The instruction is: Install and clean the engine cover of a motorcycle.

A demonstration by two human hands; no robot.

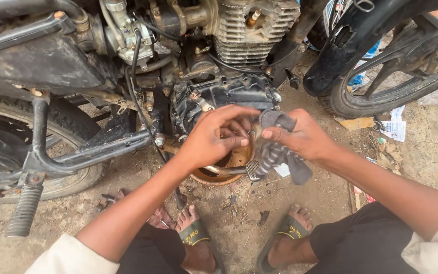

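So a motorcycle is parked on bare dirt, side cover off, and both hands are brought together low down in front of the engine case. The left hand is curled with the fingers bent inward, fingertips pressed against something small right by the lower edge of the case; what exactly is pinched there can't be made out, since it's hidden by the fingers themselves. The right hand is closed around a grey rag, which is bunched up in the grip and left dangling below the palm, with one end poking up above the thumb. The two hands are nearly touching at the fingertips. Just under them a rusty orange pan is set on the ground, partly covered by the left hand, and the ribbed brake pedal is seen right beside the rag. A footpeg with a rubber sleeve is hung off the frame at the far left. The front wheel is off to the upper right, well apart from the hands. Two feet in green sandals are planted on the dirt below, with scraps of paper scattered near the tyre.
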